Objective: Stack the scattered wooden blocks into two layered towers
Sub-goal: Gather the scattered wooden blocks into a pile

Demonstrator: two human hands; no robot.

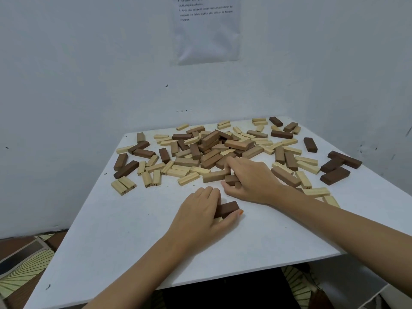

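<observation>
Wooden blocks (211, 150) lie heaped and strewn across the far half of the white table (111, 230), pale, tan and dark brown all mixed. Left hand (200, 212) curls round a dark brown block (227, 208) near the middle (a pale block (218, 219) peeks out beneath). Right hand (252, 179), just beyond, closes its fingers on two brown pieces (231, 179) at the heap's near edge.

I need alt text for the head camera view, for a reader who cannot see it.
Two bare hands work at a white table: the left hand grips a dark block near the front, the right hand grips brown blocks beside the scattered wooden blocks. No tower stands yet.
</observation>
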